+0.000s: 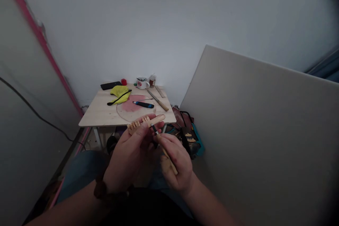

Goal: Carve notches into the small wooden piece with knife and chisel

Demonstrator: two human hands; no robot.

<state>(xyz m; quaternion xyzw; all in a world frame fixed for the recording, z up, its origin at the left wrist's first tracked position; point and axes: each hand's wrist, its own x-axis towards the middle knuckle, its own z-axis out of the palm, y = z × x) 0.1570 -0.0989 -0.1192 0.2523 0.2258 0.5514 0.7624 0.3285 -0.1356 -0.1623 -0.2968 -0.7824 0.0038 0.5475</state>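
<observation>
My left hand [132, 148] is closed around a pale carved wooden piece [158, 118] with a row of notches at its left end and a smooth, rounded right end. My right hand [176, 157] grips a slim carving tool [171, 164] by its wooden handle. Its dark, metal-banded front end meets the wooden piece near my left fingertips, and the exact shape of that tip cannot be made out. Both hands are above my lap, in front of the small table's near edge.
On the wooden table [92, 113] lie a utility knife [143, 104], a wooden-handled file [159, 101], a yellow cloth [120, 93] and a black flat device [110, 85]. A white mug [142, 84] stands by the wall. Right of the table are a teal-edged tool bag [198, 141] and a large pale panel [254, 130].
</observation>
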